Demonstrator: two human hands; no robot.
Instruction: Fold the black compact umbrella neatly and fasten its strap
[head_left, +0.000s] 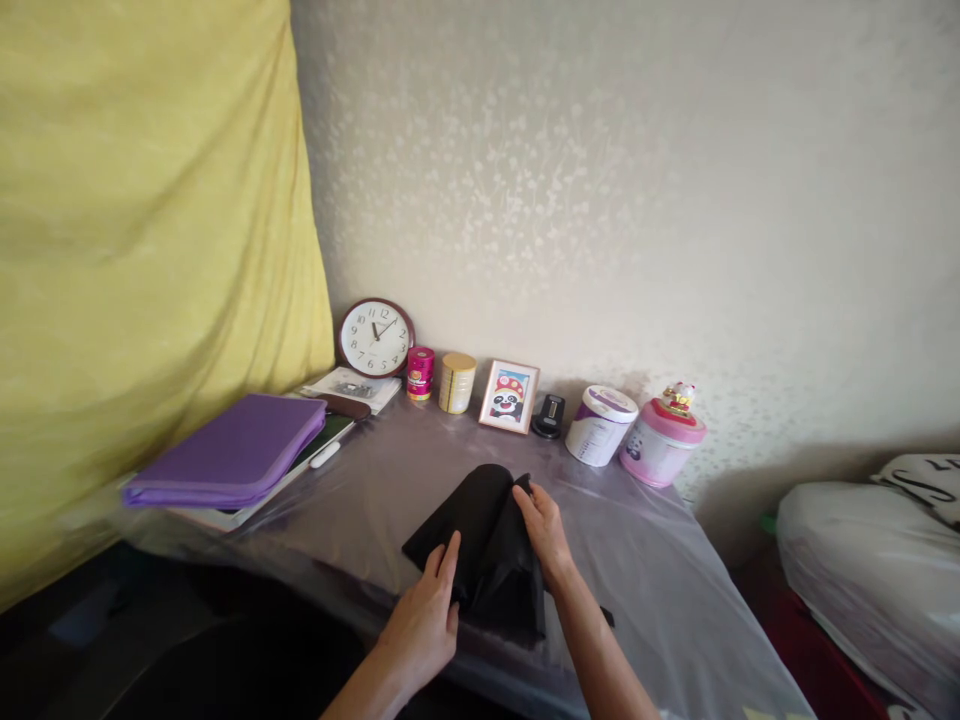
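A folded piece of thin black fabric (501,570), somewhat glossy, lies creased near the front of the table; its exact kind I cannot make out. My right hand (544,530) pinches its upper right edge between thumb and fingers. At the lower left edge, my left hand (426,615) has its fingers extended over the cloth and its thumb lower down, with the edge between them. A small dark end (607,616) sticks out beyond my right forearm.
A purple folder (232,450) rests on a board at left, beside a white marker (325,455). Along the wall stand a clock (376,338), a pink can (420,373), a yellow-lidded can (457,383), a framed panda picture (509,396), a black hole punch-like object (549,416) and two tubs (600,428).
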